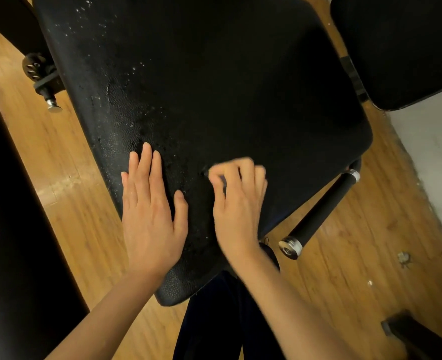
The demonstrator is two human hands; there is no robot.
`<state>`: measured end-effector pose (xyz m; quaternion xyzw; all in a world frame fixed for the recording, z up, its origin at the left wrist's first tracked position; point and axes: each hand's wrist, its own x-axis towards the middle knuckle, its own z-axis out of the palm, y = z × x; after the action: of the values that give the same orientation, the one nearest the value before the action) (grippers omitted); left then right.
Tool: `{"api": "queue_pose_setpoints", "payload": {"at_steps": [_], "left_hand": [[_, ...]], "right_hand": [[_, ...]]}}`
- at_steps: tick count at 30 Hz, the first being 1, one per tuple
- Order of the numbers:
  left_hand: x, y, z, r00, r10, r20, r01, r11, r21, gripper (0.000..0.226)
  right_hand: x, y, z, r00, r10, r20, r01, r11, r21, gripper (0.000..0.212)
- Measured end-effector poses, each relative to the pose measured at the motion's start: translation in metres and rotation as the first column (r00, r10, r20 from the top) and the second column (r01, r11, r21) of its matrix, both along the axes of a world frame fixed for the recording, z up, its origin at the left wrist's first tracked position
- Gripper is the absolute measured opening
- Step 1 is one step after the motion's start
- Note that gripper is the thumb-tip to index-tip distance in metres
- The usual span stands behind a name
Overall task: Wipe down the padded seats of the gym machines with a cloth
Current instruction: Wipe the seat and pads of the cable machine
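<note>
Head view, left hand [151,216] flat, grip wide, on black padded seat [214,87], right hand [236,201] blurred, fingers curled, grip contents unclear.

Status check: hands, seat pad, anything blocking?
Left hand flat on seat pad, fingers straight. Right hand curled, blurred; cloth not discernible, dark on dark. Droplets on pad's left side. Nothing in the way.

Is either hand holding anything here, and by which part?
Left hand lies flat on the black seat pad, holding nothing. Right hand is curled and blurred; whether it grips a dark cloth cannot be told.
</note>
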<state>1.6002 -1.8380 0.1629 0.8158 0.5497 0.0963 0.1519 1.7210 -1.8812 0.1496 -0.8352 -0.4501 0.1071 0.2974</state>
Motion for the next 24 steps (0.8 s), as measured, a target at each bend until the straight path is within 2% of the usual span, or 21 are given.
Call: {"api": "queue_pose_setpoints", "payload": {"at_steps": [3, 5, 7, 9, 11, 13, 15, 17, 18, 19, 20, 22, 23, 24], "left_hand": [[0.000, 0.000, 0.000, 1.000, 0.002, 0.010, -0.002, 1.000, -0.004, 0.062], [0.001, 0.001, 0.001, 1.000, 0.003, 0.010, -0.003, 1.000, 0.000, 0.062], [0.002, 0.001, 0.001, 1.000, -0.002, 0.014, 0.002, 1.000, 0.000, 0.062], [0.002, 0.001, 0.001, 1.000, 0.007, 0.014, -0.007, 1.000, 0.001, 0.062], [0.002, -0.001, 0.000, 1.000, 0.011, 0.018, -0.011, 1.000, 0.000, 0.062], [0.002, 0.001, 0.000, 1.000, 0.011, 0.026, -0.011, 1.000, 0.005, 0.062], [0.001, 0.001, 0.000, 1.000, 0.004, 0.020, -0.004, 1.000, 0.001, 0.062], [0.001, 0.000, 0.002, 1.000, 0.004, 0.027, -0.004, 1.000, -0.008, 0.062], [0.002, 0.000, 0.003, 0.999, 0.006, 0.033, -0.006, 1.000, -0.014, 0.062], [0.002, 0.001, 0.004, 0.999, 0.008, 0.035, -0.007, 1.000, -0.018, 0.062], [0.002, 0.001, 0.004, 0.999, 0.009, 0.032, -0.008, 1.000, -0.020, 0.062], [0.002, 0.001, 0.003, 1.000, 0.010, 0.029, -0.009, 1.000, -0.023, 0.062], [0.001, 0.000, 0.003, 0.999, 0.008, 0.033, -0.007, 1.000, -0.027, 0.062], [0.001, 0.000, 0.003, 0.999, 0.007, 0.038, -0.006, 0.999, -0.031, 0.062]], "right_hand": [[-0.031, -0.069, 0.014, 0.992, 0.056, -0.113, -0.059, 0.998, -0.016, 0.016], [-0.015, -0.072, 0.007, 0.986, 0.107, -0.126, -0.109, 0.994, -0.010, 0.014], [0.025, -0.039, -0.008, 0.992, -0.072, -0.100, 0.070, 0.997, -0.018, 0.015], [0.064, -0.007, -0.018, 0.931, -0.358, -0.077, 0.357, 0.934, -0.024, 0.013], [0.055, -0.010, -0.019, 0.875, -0.479, -0.075, 0.479, 0.878, -0.017, 0.012], [0.003, -0.037, -0.008, 0.918, -0.374, -0.130, 0.376, 0.927, -0.012, 0.015], [-0.036, -0.069, 0.008, 0.982, -0.124, -0.142, 0.123, 0.992, -0.019, 0.018], [-0.015, -0.074, 0.004, 0.990, 0.110, -0.094, -0.112, 0.994, -0.019, 0.019], [0.009, -0.064, -0.004, 0.989, 0.141, -0.047, -0.142, 0.990, -0.011, 0.016], [0.034, -0.049, -0.010, 0.997, 0.075, -0.003, -0.075, 0.997, -0.014, 0.014], [0.057, -0.032, -0.015, 0.997, -0.075, 0.020, 0.075, 0.997, -0.012, 0.013], [0.071, -0.009, -0.017, 0.917, -0.399, -0.013, 0.398, 0.917, -0.041, 0.011], [0.056, -0.007, -0.013, 0.887, -0.462, -0.019, 0.459, 0.885, -0.072, 0.010], [0.031, -0.014, -0.006, 0.903, -0.429, -0.031, 0.426, 0.902, -0.074, 0.010]]}}
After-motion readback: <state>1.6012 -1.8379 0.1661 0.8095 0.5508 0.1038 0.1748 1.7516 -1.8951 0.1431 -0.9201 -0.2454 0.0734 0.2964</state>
